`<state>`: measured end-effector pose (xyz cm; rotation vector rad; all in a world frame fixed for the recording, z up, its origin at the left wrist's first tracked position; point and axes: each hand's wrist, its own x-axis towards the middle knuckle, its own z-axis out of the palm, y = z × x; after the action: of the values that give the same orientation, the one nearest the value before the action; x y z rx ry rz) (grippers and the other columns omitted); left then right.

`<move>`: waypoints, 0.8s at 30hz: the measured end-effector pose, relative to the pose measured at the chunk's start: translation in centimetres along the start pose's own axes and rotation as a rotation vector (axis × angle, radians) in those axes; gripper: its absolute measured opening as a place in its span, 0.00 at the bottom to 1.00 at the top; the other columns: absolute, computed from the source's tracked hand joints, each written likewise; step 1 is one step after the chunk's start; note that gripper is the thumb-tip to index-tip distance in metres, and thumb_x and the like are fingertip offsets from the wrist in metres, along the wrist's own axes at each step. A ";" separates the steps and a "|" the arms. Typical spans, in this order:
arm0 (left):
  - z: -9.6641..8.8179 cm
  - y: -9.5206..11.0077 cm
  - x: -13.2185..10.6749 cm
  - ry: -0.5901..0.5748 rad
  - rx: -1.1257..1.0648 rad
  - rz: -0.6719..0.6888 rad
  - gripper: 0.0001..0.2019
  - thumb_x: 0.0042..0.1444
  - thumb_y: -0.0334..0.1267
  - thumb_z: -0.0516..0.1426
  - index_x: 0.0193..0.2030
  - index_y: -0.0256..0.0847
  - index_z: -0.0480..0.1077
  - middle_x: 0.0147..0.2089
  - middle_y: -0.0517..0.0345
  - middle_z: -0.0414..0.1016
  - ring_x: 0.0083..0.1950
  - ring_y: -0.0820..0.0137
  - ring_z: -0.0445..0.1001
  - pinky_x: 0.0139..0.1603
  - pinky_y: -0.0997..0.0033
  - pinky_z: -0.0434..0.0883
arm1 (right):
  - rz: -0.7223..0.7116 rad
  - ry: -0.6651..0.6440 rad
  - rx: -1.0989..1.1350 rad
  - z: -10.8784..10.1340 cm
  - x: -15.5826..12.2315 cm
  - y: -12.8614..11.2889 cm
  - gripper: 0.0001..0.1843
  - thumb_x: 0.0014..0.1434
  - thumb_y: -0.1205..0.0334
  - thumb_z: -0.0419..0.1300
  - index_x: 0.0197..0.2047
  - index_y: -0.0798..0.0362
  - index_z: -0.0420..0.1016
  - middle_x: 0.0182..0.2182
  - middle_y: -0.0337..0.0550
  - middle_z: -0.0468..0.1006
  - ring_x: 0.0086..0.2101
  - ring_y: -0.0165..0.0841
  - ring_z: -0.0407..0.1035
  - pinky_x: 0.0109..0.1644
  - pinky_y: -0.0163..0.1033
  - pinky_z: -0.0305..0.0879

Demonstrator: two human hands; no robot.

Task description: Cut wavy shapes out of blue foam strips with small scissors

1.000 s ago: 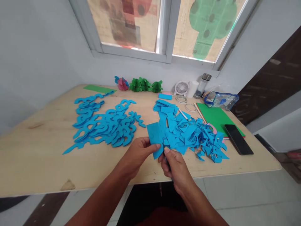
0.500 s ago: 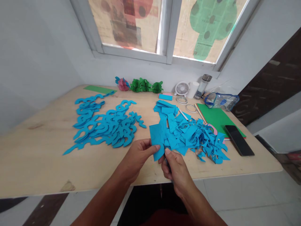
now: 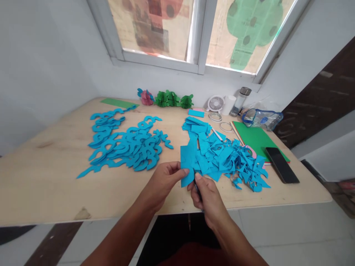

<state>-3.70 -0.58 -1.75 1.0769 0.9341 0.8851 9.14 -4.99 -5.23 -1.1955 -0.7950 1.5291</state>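
My left hand point(image 3: 163, 181) pinches the lower edge of a blue paper rectangle point(image 3: 187, 162), held upright just above the table's near edge. My right hand point(image 3: 206, 197) is closed around a thin dark tool, mostly hidden by the fingers, whose tip meets the paper's lower right corner. Behind the paper lies a heap of blue paper scraps and rectangles point(image 3: 224, 159). To the left spreads a pile of blue curved cut-out shapes point(image 3: 124, 146).
The wooden table point(image 3: 41, 184) also holds a black phone point(image 3: 281, 169), green sheets point(image 3: 255, 138), tape rolls point(image 3: 226, 126), a small white fan point(image 3: 215, 103), a bottle point(image 3: 240, 99), a clear pouch point(image 3: 262, 119) and green and pink paper ornaments point(image 3: 169, 99) by the wall.
Both hands and the blue paper have stayed together; the paper has tilted more edge-on and looks narrower. The view has shifted slightly.
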 end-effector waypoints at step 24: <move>0.0 0.6 -0.1 0.083 0.130 0.020 0.11 0.45 0.41 0.60 0.18 0.39 0.68 0.19 0.63 0.66 0.24 0.74 0.62 0.29 0.73 0.61 | -0.013 -0.055 -0.041 -0.3 0.2 0.0 0.25 0.56 0.40 0.55 0.23 0.56 0.68 0.09 0.28 0.56 0.12 0.21 0.43 0.16 0.31 0.35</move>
<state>-3.78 -0.50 -1.17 1.1687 1.0634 0.9007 9.42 -4.85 -5.42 -1.1802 -0.8729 1.5468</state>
